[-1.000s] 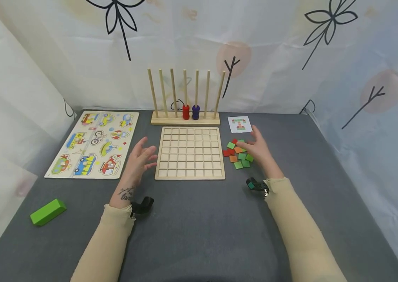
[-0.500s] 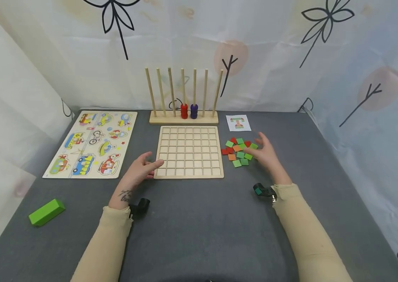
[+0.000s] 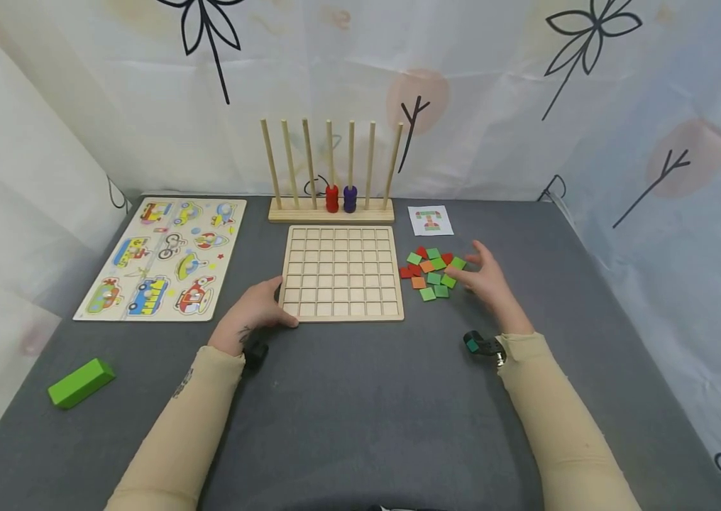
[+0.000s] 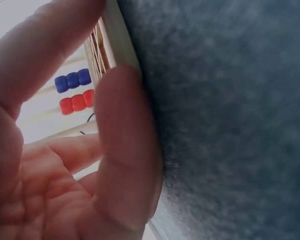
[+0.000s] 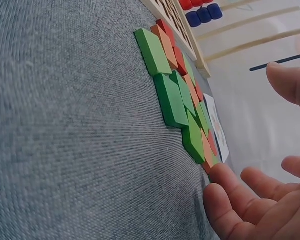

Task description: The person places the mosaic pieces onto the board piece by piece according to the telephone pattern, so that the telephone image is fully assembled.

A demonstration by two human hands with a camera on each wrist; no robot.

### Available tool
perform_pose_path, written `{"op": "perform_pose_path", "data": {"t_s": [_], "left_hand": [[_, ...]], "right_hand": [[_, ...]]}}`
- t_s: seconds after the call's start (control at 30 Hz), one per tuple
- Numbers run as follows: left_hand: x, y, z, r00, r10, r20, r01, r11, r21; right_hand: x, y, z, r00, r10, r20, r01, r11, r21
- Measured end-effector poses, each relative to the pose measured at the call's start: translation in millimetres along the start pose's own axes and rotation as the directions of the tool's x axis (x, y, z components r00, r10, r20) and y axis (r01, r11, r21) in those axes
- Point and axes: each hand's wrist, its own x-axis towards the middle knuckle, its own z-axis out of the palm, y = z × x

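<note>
a dark grey counter point(image 3: 360, 426) spreads toward six o'clock. pale, creased cloth walls point(image 3: 494, 149) stand at nine, twelve and three, printed with black line flowers point(image 3: 597, 27) at eleven and between one and two.

Grey tabletop point(image 3: 348, 411); pale wooden seven-peg rack point(image 3: 296, 211) at back, three red beads point(image 3: 331, 199) on middle peg, three dark-blue beads point(image 3: 350, 199) on next peg right; pale rectangular vehicle-picture puzzle board point(image 3: 162, 261) at left; green oblong block point(image 3: 81, 383) nearer, apart; white plant-print fabric backdrop point(image 3: 475, 142) behind.
</note>
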Motion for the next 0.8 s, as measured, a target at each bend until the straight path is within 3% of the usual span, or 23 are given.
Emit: {"op": "perform_pose_path", "data": {"t_s": [0.17, 0.4, 0.8], "left_hand": [[4.5, 2.3, -1.0, 1.0, 0.001, 0.016, -0.001, 1.0, 0.003], [6.6, 9.3, -0.5, 0.998, -0.044, 0.047, 0.045, 0.999, -0.02], [10.3, 6.7, -3.7, 0.992, -0.098, 0.074, 0.1, 0.995, -0.029]], "right_hand": [[-2.1, -2.2, -0.9, 1.0, -0.002, 0.002, 0.002, 1.0, 0.005], [1.3, 1.3, 0.8, 1.0, -0.021, 0.02, 0.021, 1.0, 0.006], [3.5, 4.8, -1.5, 0.999, -0.013, 0.03, 0.013, 1.0, -0.02]]}}
